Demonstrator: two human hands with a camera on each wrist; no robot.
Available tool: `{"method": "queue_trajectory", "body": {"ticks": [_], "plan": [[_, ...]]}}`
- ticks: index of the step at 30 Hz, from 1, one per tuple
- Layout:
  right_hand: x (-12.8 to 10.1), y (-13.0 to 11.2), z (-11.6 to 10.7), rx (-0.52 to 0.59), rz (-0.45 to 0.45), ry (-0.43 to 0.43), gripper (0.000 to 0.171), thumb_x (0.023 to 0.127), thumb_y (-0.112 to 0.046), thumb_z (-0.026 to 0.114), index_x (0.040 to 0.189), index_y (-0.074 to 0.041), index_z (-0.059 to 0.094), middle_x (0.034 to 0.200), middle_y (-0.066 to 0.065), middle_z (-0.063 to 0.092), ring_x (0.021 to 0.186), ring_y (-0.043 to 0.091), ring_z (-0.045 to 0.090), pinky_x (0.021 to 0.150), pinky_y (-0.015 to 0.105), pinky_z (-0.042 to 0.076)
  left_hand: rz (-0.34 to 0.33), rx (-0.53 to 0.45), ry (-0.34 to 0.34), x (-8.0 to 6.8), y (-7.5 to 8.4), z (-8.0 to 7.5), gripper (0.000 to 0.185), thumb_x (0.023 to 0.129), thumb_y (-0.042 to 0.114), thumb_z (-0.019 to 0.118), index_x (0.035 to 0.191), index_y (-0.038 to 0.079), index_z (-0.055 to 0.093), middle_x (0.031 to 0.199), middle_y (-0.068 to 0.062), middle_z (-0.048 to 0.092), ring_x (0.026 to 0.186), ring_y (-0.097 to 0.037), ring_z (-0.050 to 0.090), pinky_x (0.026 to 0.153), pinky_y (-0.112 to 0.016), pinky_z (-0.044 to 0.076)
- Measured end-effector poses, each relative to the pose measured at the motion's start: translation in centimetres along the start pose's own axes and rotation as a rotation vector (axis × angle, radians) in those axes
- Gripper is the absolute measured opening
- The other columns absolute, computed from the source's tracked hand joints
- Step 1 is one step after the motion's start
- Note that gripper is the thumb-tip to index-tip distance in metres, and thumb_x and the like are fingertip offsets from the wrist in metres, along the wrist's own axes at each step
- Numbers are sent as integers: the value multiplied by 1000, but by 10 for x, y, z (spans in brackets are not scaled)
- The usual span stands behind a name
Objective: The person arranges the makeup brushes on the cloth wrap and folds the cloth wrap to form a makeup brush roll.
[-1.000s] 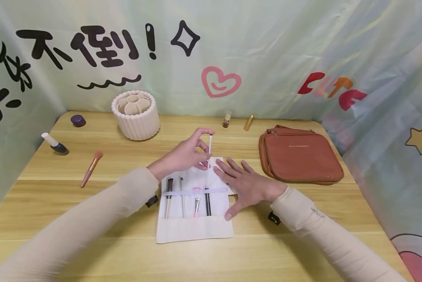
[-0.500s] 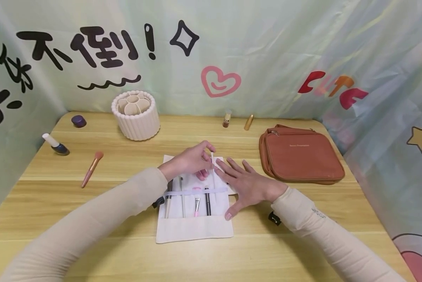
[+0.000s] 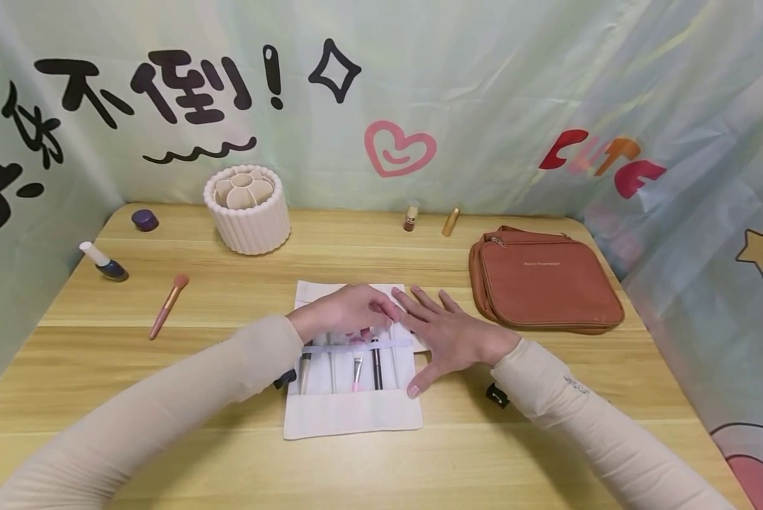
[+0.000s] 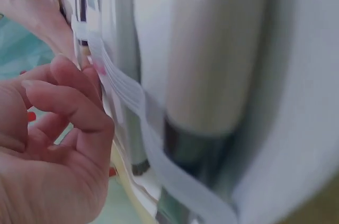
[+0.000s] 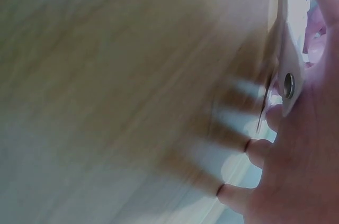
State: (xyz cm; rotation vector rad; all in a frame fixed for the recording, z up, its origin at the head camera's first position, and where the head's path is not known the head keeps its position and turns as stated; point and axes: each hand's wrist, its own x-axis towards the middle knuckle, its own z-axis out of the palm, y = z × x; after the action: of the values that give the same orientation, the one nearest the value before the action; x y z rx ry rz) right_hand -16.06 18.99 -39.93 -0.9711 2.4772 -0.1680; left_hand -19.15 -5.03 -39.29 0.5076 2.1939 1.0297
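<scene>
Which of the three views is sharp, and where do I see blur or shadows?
Head view: evenly lit and sharp, with soft shadows under both arms on the table. Left wrist view: very close, so the brush handle and elastic band are out of focus. Right wrist view: the wood is smeared by blur, with finger shadows beside the right hand.

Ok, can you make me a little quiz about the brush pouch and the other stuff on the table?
1. True or false: the right hand lies flat on the white brush roll.
2. Which thing lies right of the hands? A) brown bag B) pink brush C) ribbed white holder
3. Fill in: the brushes are tucked under a pale elastic ____.

Key: 1 true. 2 A. 3 band. The left hand rests over the brush tops; whether it pinches one is hidden.
</scene>
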Motion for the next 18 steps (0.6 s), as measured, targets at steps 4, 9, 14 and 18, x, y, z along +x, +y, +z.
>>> {"method": "queue_trajectory", "body": {"ticks": [4, 9, 14, 18], "plan": [[0, 0, 0, 8, 1, -4, 142, 74, -84, 82, 176, -19, 9, 184, 2, -11, 170, 36, -12, 131, 74, -1, -17, -6, 1, -1, 1, 3, 17, 109, 18, 66, 122, 16, 77, 94, -1, 71, 63, -11, 58, 58, -23, 46], [0, 0, 1, 5, 10, -9, 142, 74, -85, 81, 176, -18, 9, 184, 1, -12, 170, 36, -12, 132, 73, -2, -13, -57, 31, 0, 0, 6, 9, 109, 16, 67, 116, 13, 72, 91, -1, 67, 63, -11, 58, 57, -23, 46], [0, 0, 1, 5, 9, -10, 142, 74, -86, 80, 176, -18, 7, 184, 1, -12, 170, 35, -13, 132, 73, -1, -17, -51, 26, -1, -2, 5, 9, 108, 20, 69, 114, 15, 73, 96, 0, 70, 65, -11, 59, 61, -23, 48], [0, 0, 1, 9, -1, -4, 143, 74, -85, 81, 176, -19, 7, 184, 1, -12, 170, 35, -13, 132, 73, -2, 20, -9, -32, -6, -8, -3, 23, 109, 28, 67, 127, 15, 75, 117, -1, 75, 76, -12, 63, 75, -26, 52]]}}
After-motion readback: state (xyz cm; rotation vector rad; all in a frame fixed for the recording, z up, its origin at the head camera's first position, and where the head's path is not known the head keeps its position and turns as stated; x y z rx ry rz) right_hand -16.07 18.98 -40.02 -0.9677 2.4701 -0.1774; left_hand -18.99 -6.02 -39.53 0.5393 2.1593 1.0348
